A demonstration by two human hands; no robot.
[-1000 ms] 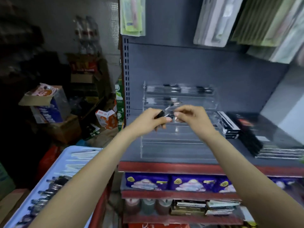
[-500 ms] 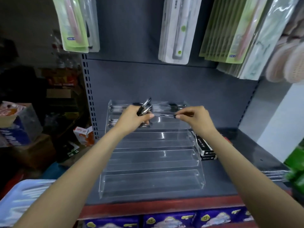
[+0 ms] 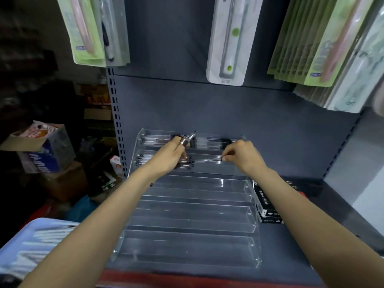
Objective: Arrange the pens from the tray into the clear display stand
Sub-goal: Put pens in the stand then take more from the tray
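Pen (image 3: 208, 160) lies horizontal over the display stand (image 3: 187, 231), pinched at its right end by the right hand (image 3: 242, 155); the left hand (image 3: 169, 157) grips several pens (image 3: 188, 138) pointing up-right.

I count two hands, the left hand (image 3: 168, 161) and the right hand (image 3: 243, 156), one clear display stand (image 3: 187, 225) with five tiers, one blue tray (image 3: 31, 246), and two black boxes (image 3: 268, 206).

The display stand (image 3: 187, 231) is clear acrylic on a dark grey shelf (image 3: 291, 254) with a red front edge. The tray (image 3: 31, 242) is pale blue; hanging packets (image 3: 87, 32) are light green.
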